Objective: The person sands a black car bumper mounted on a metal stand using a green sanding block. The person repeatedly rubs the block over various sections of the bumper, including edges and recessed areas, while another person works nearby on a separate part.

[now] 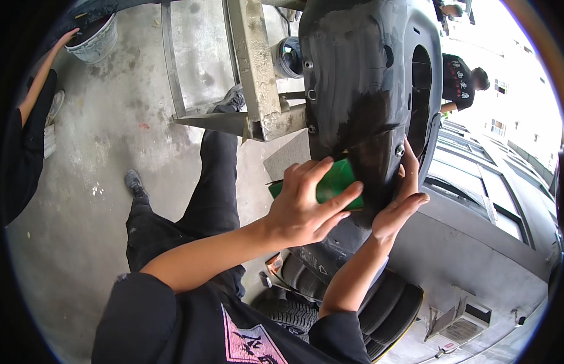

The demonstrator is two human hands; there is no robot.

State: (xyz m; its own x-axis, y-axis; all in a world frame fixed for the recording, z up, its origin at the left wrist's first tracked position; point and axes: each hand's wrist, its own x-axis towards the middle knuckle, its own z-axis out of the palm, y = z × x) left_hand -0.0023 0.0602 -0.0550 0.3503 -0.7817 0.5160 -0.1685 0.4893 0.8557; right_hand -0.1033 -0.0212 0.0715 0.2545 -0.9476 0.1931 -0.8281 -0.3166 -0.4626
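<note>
My left hand [306, 203] is closed around a green folded sheet [337, 182] that looks like sandpaper, pressed against the side of a dark grey car bumper [348, 67]. The bumper's surface is smeared with lighter grey streaks, and a glossy black, wet-looking patch [376, 118] lies above and beside the sheet. On the opposite edge my right hand [398, 203] grips the bumper, with its fingers along the rim by a round fitting [400, 149] and a long opening. What its palm touches is hidden.
A dirty metal stand [254, 67] stands left of the bumper, beside a bucket [288, 57]. Stacked tyres [391, 315] sit below. Another person's arm [45, 64] reaches toward a second bucket [95, 41] at the far left. A person in black [458, 82] is at the right.
</note>
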